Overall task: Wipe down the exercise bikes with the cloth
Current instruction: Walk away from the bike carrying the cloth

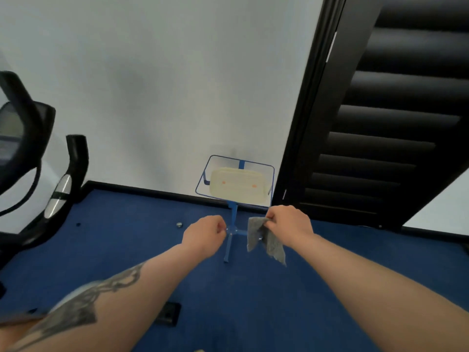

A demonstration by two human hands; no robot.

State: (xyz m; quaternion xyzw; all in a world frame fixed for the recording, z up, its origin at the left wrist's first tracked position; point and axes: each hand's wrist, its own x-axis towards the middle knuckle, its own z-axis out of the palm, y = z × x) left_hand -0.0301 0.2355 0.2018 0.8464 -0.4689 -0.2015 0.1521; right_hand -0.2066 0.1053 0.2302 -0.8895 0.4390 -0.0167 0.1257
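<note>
Head view gives me one cloth (266,240), one exercise bike (28,158) and one blue stand (233,217), my landmark. My right hand (288,222) pinches the grey cloth by its upper edge, just right of the stand's post; the cloth hangs below the fingers. My left hand (203,235), fingers curled and holding nothing I can see, hovers just left of the post. One bike sits far left of the stand, well apart from both hands.

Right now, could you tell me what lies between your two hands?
In the head view, the blue stand's post rises between the left hand and the right hand, which pinches the grey cloth.
</note>
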